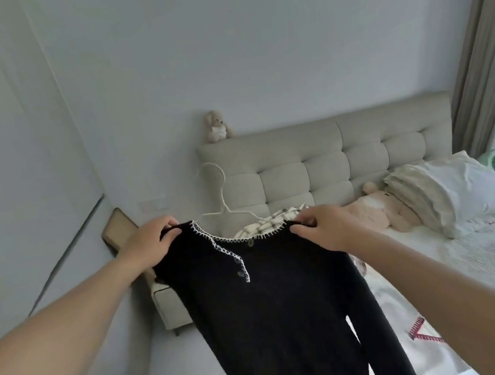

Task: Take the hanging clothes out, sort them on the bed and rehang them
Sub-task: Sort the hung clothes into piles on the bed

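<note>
Head view: left hand [148, 243] and right hand [326, 227] each pinch a shoulder of the black cardigan [276, 305], fingers [301, 222] curled tight over the knit, nothing else held; cardigan hangs in the air between both hands, above the bed [476, 265] edge, long axis running down from the white-stitched neckline toward the bottom of the frame, front and buttons facing the camera; white wire hanger [219, 191] just behind the collar, hook up, nearer the left hand, can't tell if it's inside the neck; checked garment [272, 223] lies on the bed behind; next move likely lowering it flat onto the bed; no readable brand, label or writing anywhere
</note>
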